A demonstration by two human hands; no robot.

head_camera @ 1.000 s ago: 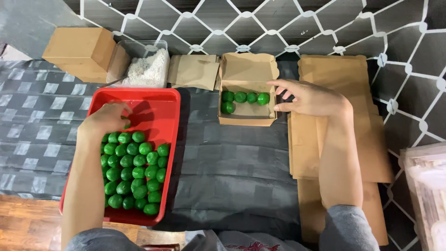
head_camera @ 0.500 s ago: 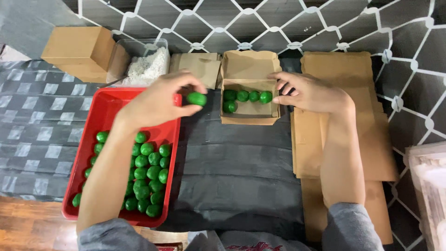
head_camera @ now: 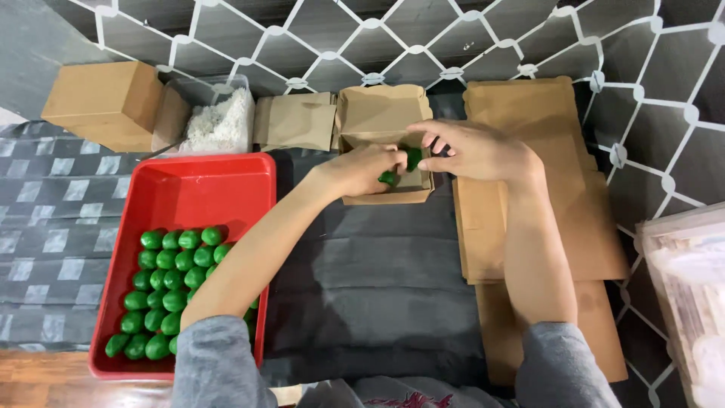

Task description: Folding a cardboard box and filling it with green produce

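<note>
placing green ball (head_camera: 389, 178) into small open cardboard box (head_camera: 385, 140) | left hand (head_camera: 362, 168) closed around the ball, low over the box | right hand (head_camera: 472, 149) steadies the box's right side, fingers spread, holding nothing | red tray (head_camera: 189, 189) half full of green balls (head_camera: 162, 291) | next, likely: release into a free spot beside the green already inside

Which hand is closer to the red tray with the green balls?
The left. The left hand is over the open cardboard box, just right of the red tray. The right hand is at the box's far side, farther from the tray.
</note>
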